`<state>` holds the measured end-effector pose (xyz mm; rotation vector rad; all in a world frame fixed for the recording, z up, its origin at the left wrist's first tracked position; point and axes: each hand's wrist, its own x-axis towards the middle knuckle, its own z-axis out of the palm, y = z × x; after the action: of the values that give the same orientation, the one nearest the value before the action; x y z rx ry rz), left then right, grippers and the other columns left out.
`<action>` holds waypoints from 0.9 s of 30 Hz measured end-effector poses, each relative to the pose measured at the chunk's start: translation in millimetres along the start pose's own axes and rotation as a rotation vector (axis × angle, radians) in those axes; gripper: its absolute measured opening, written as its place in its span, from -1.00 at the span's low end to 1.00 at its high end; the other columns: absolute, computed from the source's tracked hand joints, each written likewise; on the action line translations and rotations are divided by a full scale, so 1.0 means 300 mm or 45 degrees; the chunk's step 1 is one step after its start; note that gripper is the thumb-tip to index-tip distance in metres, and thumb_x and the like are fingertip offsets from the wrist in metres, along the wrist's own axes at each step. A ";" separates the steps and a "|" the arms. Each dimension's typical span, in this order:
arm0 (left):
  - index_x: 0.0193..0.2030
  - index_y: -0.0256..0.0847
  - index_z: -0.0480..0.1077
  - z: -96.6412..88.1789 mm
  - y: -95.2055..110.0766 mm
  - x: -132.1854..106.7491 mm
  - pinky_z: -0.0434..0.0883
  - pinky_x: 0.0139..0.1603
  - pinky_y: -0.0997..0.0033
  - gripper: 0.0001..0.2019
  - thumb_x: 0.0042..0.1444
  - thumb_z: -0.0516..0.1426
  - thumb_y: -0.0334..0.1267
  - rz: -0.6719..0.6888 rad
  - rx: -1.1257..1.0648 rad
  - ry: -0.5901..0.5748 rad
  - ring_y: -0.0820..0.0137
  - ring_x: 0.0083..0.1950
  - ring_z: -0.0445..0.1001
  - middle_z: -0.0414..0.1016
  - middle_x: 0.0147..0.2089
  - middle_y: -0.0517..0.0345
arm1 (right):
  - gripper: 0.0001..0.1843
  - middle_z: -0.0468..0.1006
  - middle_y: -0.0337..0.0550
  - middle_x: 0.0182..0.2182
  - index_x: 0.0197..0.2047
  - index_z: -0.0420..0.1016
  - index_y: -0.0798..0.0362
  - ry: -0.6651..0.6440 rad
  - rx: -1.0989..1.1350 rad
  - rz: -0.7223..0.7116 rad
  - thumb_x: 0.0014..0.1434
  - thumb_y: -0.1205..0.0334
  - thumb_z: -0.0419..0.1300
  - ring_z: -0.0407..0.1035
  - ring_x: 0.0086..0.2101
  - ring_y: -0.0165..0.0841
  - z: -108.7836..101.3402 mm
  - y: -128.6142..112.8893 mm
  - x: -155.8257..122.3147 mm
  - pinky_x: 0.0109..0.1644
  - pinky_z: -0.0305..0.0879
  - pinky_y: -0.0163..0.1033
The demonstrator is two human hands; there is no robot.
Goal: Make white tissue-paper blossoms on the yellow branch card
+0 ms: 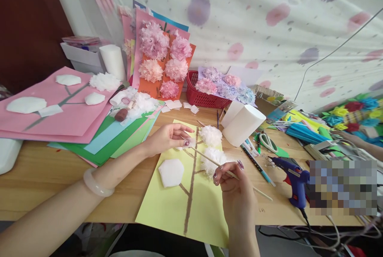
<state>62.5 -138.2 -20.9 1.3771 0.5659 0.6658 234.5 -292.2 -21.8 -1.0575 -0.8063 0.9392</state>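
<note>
My left hand [169, 139] pinches a small square of thin white tissue paper [190, 141] above the upper part of a yellow sheet [158, 209]. My right hand [235, 181] grips a thin wooden stick [208, 158] between thumb and fingers. The stick slants up to the left, and its tip meets the paper at my left fingertips. A brown branching stem [189, 205] runs up the yellow sheet. Two fluffy white paper flowers [211, 135] sit to its right. On its left lies a flat white paper shape [171, 172]; another is mostly hidden under my left hand.
Pink sheets [86, 117] with white shapes lie on the left, over green and blue sheets. Loose tissue squares [173, 105] and a red basket [206, 99] are behind. A white roll [244, 125], scissors [269, 144] and a blue glue gun [295, 179] with cables stand right.
</note>
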 end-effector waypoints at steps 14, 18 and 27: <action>-0.03 -0.25 0.40 0.007 0.017 -0.014 0.40 -0.03 0.30 -0.61 -0.05 0.28 -0.38 0.002 0.022 -0.152 0.31 -0.13 0.56 0.58 -0.18 0.03 | -0.58 0.43 -0.17 -0.59 -0.52 0.49 0.06 -0.001 0.009 0.044 0.22 -0.02 0.09 0.25 -0.53 -0.39 -0.009 0.005 0.007 -0.39 0.20 -0.27; -0.06 -0.28 0.42 0.017 0.025 -0.018 0.40 0.00 0.29 -0.68 -0.01 0.27 -0.36 -0.037 -0.050 -0.176 0.32 -0.14 0.56 0.58 -0.20 0.04 | -0.60 0.43 -0.17 -0.59 -0.51 0.47 0.05 0.015 -0.015 0.046 0.21 -0.04 0.10 0.24 -0.52 -0.38 -0.004 0.004 0.005 -0.38 0.20 -0.26; -0.06 -0.27 0.39 0.023 0.011 -0.011 0.42 0.01 0.22 -0.60 -0.05 0.33 -0.29 -0.057 -0.120 -0.150 0.31 -0.17 0.57 0.59 -0.24 0.07 | -0.61 0.40 -0.19 -0.59 -0.51 0.46 0.04 0.050 -0.019 0.017 0.20 -0.04 0.11 0.24 -0.52 -0.38 -0.009 0.002 -0.002 -0.38 0.18 -0.25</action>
<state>64.8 -145.3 -16.9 1.3028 0.4646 0.5644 236.7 -293.5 -23.2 -1.0923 -0.7754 0.9224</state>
